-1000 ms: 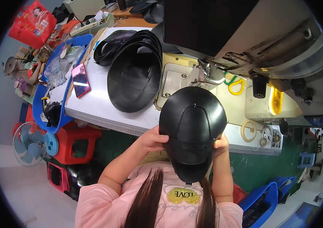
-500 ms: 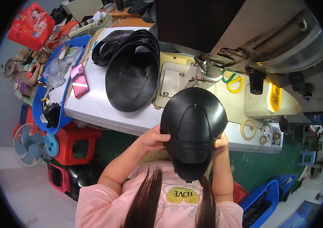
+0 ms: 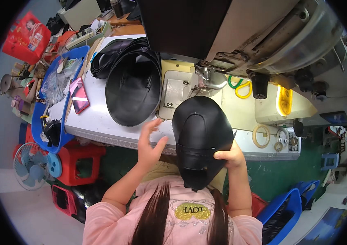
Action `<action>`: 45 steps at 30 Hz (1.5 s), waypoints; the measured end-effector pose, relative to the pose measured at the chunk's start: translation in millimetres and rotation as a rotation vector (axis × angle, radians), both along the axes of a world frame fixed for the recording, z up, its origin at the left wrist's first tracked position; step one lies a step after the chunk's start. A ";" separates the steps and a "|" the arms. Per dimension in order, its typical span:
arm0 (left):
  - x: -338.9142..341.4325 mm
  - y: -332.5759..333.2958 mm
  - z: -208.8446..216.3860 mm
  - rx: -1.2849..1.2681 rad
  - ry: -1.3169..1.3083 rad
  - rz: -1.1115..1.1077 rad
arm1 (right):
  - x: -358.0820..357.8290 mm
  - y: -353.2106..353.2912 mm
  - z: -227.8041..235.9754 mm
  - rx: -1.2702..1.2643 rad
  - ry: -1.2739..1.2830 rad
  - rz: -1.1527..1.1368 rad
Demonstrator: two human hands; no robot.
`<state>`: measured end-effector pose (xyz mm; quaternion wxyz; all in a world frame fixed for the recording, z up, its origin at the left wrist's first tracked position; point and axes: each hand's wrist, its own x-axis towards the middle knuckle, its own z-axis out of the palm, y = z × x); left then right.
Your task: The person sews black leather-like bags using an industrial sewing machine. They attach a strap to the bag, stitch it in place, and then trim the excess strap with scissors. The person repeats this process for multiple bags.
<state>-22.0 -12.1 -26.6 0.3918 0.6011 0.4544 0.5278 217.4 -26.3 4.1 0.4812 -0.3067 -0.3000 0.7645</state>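
Note:
My right hand point(image 3: 231, 156) grips a black leather-like domed piece point(image 3: 202, 122) by its right edge, thumb on the face and fingers behind. Curved seams and a band cross this piece, which stands over the table's front edge and narrows toward my chest. A thin dark point sticks out just above the right-hand fingers; what it belongs to is hidden. To the left, my left hand point(image 3: 150, 143) is in the air, fingers spread, holding nothing. Beyond it, a stack of similar black pieces point(image 3: 130, 94) lies on the white table point(image 3: 96, 118), its hollow side showing.
A sewing machine point(image 3: 259, 49) overhangs the table at the upper right, its metal plate point(image 3: 177, 87) behind the held piece. Scissors with yellow and green handles point(image 3: 243, 90) lie beneath it. Further left are a red phone point(image 3: 78, 95), a blue bin point(image 3: 65, 136) and a fan point(image 3: 36, 166).
My left hand has let go of the black piece and moved off to the left, its fingers opening. The piece has tilted and turned slightly in my right hand. The view has shifted somewhat.

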 end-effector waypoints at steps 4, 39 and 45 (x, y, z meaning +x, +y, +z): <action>13.7 -12.8 50.4 0.574 0.384 -0.303 | -11.6 1.5 5.2 0.015 -0.093 0.034; 7.6 4.1 42.8 0.527 0.347 -0.524 | -25.9 1.3 7.2 -0.030 -0.197 -0.015; -4.5 4.5 3.1 -0.399 -0.608 -0.247 | -17.4 3.7 5.3 -0.093 0.016 0.002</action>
